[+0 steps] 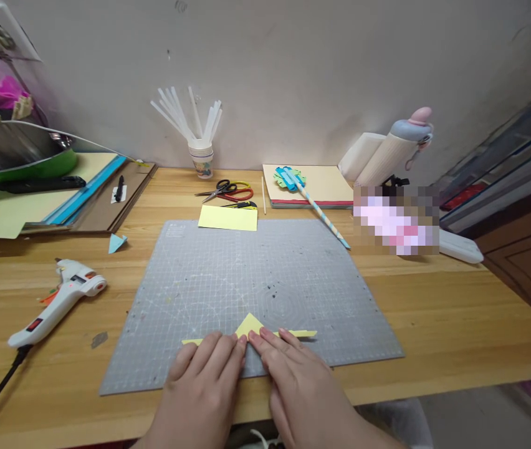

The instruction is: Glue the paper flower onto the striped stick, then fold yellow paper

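A folded piece of yellow paper point(249, 324) lies at the near edge of the grey cutting mat point(228, 268). Its middle rises to a point away from me, and a narrow strip of it reaches out to each side. My left hand point(204, 374) has its fingers closed together on the left part of the paper. On the right part, my right hand point(300, 374) presses with its fingers bent. Both hands' fingertips almost meet below the point and cover much of the paper. The thumbs are largely hidden.
A white glue gun point(62, 299) lies left of the mat. Behind the mat are a yellow sheet point(228, 217), a craft knife point(242, 204), scissors point(225, 190) and a paper cup point(201, 161) of white sticks. A striped stick point(321, 215) with a paper flower crosses the mat's far right corner.
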Motion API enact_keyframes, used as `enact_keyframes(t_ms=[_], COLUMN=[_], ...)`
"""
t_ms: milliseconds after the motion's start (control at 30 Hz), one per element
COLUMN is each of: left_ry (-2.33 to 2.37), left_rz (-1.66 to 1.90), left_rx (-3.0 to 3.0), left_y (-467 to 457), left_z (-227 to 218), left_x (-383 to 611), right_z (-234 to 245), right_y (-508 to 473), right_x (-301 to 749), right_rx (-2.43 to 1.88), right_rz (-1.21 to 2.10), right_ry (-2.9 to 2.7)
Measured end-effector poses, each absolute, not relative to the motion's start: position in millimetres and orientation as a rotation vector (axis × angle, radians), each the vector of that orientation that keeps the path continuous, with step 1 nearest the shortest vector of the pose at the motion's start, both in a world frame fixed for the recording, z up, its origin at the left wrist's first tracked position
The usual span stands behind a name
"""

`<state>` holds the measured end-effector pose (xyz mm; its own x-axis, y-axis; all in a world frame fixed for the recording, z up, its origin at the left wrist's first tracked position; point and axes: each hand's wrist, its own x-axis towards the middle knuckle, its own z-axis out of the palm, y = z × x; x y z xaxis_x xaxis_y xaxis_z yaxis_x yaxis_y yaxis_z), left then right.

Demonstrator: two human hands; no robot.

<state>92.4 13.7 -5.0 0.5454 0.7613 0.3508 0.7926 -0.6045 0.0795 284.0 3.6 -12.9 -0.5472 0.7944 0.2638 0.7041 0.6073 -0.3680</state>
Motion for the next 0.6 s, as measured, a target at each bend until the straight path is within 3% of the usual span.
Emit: enact_keyframes(t_ms=[367, 600], left_ry=[-1.301, -1.400], left_rz=[-0.250, -0.294], left_rx=[-2.591, -2.539], left_y=[11.2, 9.5], left_z=[-10.3, -3.1], left_x=[47.8, 33.9], right_z=[-8.2, -9.7], right_y=[-0.4, -3.7], right_x=[308.3, 306.8], right_rx=[-1.415, -1.421], right_rz=[0.369, 0.345], right_ry=[-2.410, -2.383])
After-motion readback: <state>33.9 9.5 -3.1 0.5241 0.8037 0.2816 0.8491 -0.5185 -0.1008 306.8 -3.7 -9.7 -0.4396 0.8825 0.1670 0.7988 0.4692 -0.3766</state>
